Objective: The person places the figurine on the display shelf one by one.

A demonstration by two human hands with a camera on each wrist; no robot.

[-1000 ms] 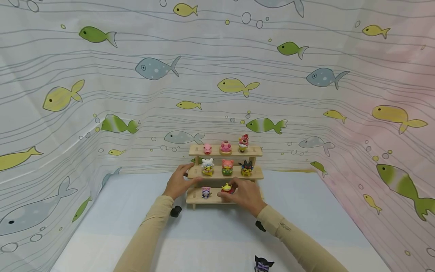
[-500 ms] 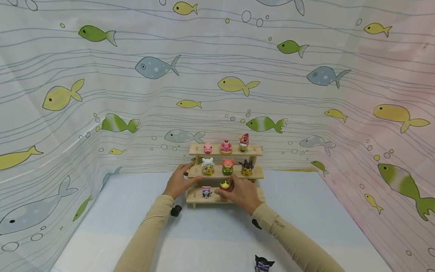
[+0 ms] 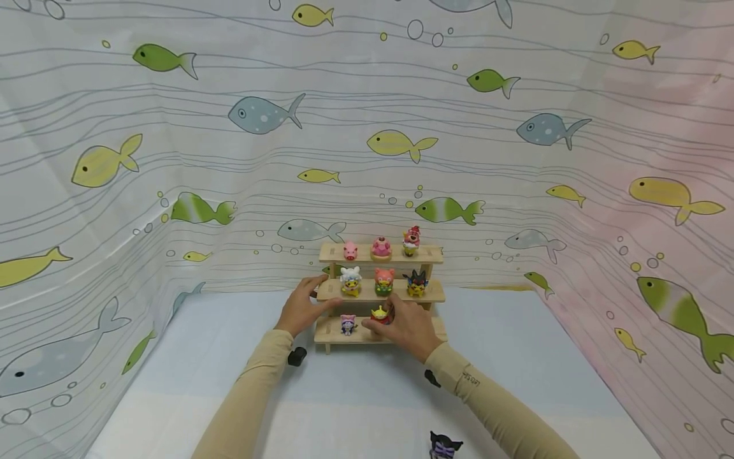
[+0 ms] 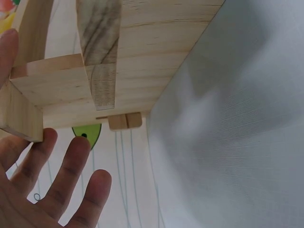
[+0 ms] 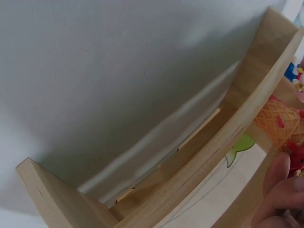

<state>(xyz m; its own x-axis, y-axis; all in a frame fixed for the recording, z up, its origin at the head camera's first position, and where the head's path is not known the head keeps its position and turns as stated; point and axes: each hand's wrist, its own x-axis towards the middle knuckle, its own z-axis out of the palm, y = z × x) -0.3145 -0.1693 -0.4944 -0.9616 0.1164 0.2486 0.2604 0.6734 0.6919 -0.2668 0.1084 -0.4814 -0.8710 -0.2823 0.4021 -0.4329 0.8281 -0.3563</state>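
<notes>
A three-tier wooden display shelf (image 3: 344,339) stands against the back. With my left hand (image 3: 301,310) I grip the left end of its middle board, thumb in front and a finger behind; the other fingers (image 4: 71,166) stay apart from the wood. My right hand (image 3: 410,328) pinches a small figurine with a yellow top and red body (image 3: 379,313) at the lowest board. Whether its base touches the board is hidden by my hand. In the right wrist view an orange waffle-patterned part (image 5: 278,121) shows beside my fingertips (image 5: 278,173).
Left on the lowest board is a pink-and-purple figurine (image 3: 347,324). The middle board bears a white-hooded (image 3: 350,281), a pink (image 3: 384,281) and a black-eared figurine (image 3: 416,283). Three more, including a pink pig (image 3: 350,250), stand on top. A black-and-purple figurine (image 3: 444,445) lies near the front.
My right hand has shifted slightly left with the yellow-topped figurine along the lowest board, then stayed nearly still. My left hand keeps its place on the shelf.
</notes>
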